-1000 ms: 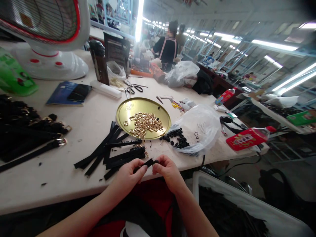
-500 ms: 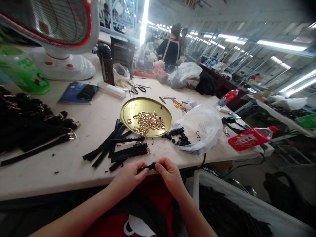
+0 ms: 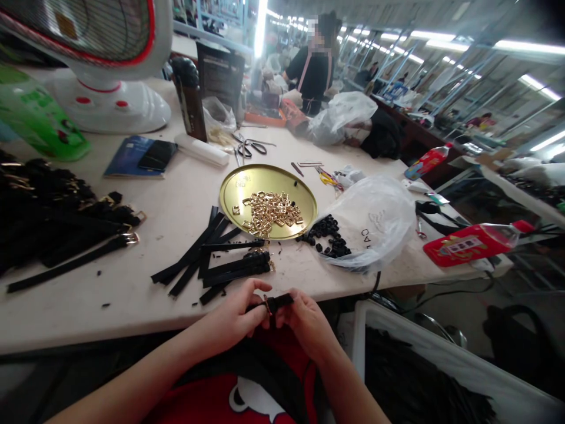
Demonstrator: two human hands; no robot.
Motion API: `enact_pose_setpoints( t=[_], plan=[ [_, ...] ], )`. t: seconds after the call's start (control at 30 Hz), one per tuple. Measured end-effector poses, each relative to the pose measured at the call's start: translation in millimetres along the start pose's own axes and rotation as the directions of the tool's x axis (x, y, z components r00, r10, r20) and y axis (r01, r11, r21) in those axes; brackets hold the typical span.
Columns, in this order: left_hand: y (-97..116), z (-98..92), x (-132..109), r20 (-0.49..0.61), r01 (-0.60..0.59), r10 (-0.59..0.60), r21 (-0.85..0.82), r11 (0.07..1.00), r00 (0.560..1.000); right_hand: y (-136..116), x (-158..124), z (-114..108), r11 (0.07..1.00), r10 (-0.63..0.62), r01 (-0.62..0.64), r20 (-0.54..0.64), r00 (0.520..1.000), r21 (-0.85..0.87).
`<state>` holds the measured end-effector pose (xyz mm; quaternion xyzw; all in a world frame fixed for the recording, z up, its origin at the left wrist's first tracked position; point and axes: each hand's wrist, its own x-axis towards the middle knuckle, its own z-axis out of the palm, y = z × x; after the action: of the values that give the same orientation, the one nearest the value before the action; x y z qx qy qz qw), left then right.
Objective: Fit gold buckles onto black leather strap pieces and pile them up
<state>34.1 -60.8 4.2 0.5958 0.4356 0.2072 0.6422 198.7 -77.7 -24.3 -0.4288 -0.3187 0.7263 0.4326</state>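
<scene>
Left hand point(image 3: 245, 312) and right hand point(image 3: 306, 321) both pinched on one strap point(image 3: 282, 299), buckle point(image 3: 267, 304) at left fingertips, at tray point(image 3: 273, 176)'s 6 o'clock, loose straps point(image 3: 188, 248) at the hands' 10, bag point(image 3: 388, 218) at 2.

left hand point(image 3: 241, 312): index finger now lifted from thumb, pointing to 3 o'clock. right hand point(image 3: 309, 321): drawn off toward 4 o'clock. black strap point(image 3: 282, 300): longer stretch between them; gold-toned buckle point(image 3: 267, 304) now visible, dark length point(image 3: 272, 321) hanging to 6 o'clock.
</scene>
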Motion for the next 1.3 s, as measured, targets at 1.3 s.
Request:
enact_pose_setpoints(
  t=[1.3],
  plan=[
    [-33.3, -17.2, -19.3, 0.301, 0.386, -0.327, -0.160, 0.909, 0.896, 25.1, -13.2, 10.7, 0.934, 0.150, -0.182, -0.126, 0.981, -0.308]
  ],
)
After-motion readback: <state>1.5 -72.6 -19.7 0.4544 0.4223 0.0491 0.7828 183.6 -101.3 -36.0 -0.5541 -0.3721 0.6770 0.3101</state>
